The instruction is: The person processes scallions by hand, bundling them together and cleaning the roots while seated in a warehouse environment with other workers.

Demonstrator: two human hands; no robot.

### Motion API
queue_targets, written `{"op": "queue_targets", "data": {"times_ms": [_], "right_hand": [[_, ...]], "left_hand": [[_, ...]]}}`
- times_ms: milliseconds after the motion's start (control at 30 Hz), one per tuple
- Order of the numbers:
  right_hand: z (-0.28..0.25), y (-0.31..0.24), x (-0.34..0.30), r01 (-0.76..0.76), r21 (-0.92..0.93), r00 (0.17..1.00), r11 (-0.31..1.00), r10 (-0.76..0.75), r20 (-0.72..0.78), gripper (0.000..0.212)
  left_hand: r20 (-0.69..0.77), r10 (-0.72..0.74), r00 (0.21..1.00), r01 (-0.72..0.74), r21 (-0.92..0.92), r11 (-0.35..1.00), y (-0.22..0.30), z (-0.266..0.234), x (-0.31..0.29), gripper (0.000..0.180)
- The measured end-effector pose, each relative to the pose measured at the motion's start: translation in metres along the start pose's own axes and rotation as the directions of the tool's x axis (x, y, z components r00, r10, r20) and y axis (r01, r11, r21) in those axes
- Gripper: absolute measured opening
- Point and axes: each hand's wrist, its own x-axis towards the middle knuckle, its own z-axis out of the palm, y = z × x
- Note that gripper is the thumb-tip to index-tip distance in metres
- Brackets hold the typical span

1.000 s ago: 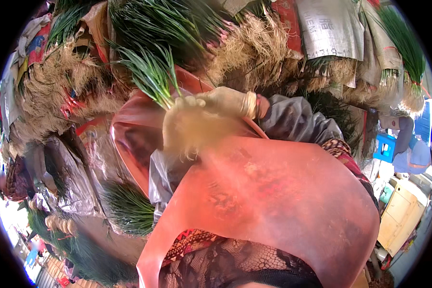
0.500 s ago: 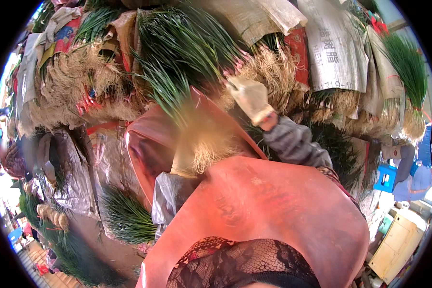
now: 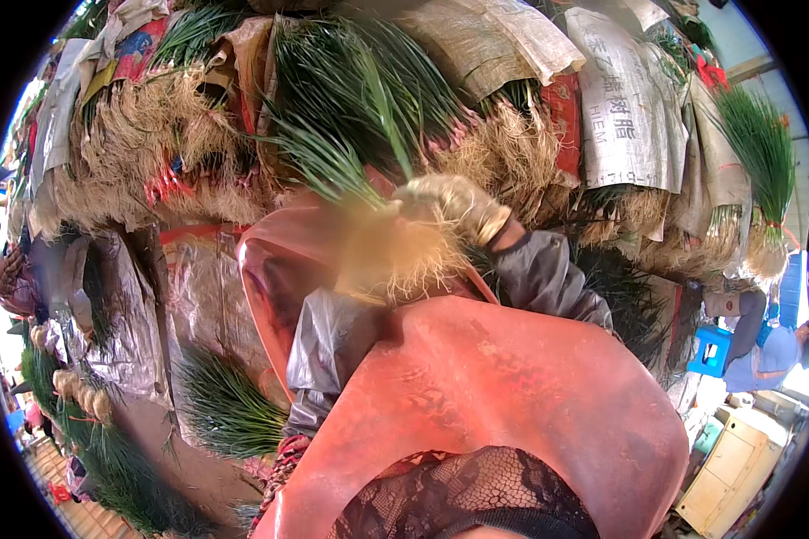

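Note:
My left hand (image 3: 358, 260), in a pale glove and partly lost in a blurred patch, is closed around a bunch of green onions (image 3: 325, 166). Their leaves point up and away, and their pale stringy roots (image 3: 427, 256) hang toward my lap. Close against the bunch, my right hand (image 3: 458, 205) in a yellowish glove is closed on a few green onion stalks (image 3: 385, 103), whose leaves stand upward. Just beyond lies a thick pile of green onions (image 3: 445, 126) with pinkish lower stems. My right fingertips are partly hidden by the roots.
An orange-red apron (image 3: 512, 377) covers my lap. More rooted onions lie under woven sacks (image 3: 625, 108) along the far side. Tied bunches (image 3: 768, 171) stand at the right, near a blue stool (image 3: 712, 350). Another leafy bundle (image 3: 229, 404) lies low at the left.
My right hand has come back from the pile toward the left hand, bringing green onion stalks against the bunch. The left hand and its bunch have shifted slightly right.

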Motion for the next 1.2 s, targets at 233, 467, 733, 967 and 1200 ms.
{"op": "queue_targets", "data": {"times_ms": [233,467,733,967,1200], "right_hand": [[0.005,0.008,0.040,-0.114,-0.672,0.977,0.731,-0.039,-0.209,0.029],[0.003,0.014,0.042,0.145,-0.959,0.947,0.244,-0.315,0.063,0.028],[0.041,-0.006,0.030,0.105,-0.973,0.922,0.204,-0.388,0.018,0.026],[0.054,-0.014,0.031,0.122,-0.983,0.911,0.135,-0.408,0.057,0.023],[0.060,-0.020,0.039,0.147,-0.989,0.915,-0.020,-0.378,0.144,0.022]], "left_hand": [[-0.139,-0.271,0.952,0.280,0.045,0.959,-0.009,0.035,-0.007,0.013],[-0.119,-0.236,0.964,0.239,0.011,0.971,-0.010,0.004,-0.004,0.017],[0.054,-0.253,0.966,0.256,-0.074,0.964,-0.014,-0.017,-0.010,0.013],[-0.063,-0.200,0.978,0.197,-0.047,0.979,-0.017,-0.014,-0.008,0.017],[0.018,-0.205,0.979,0.205,-0.074,0.976,-0.012,-0.001,-0.023,0.008]]}}
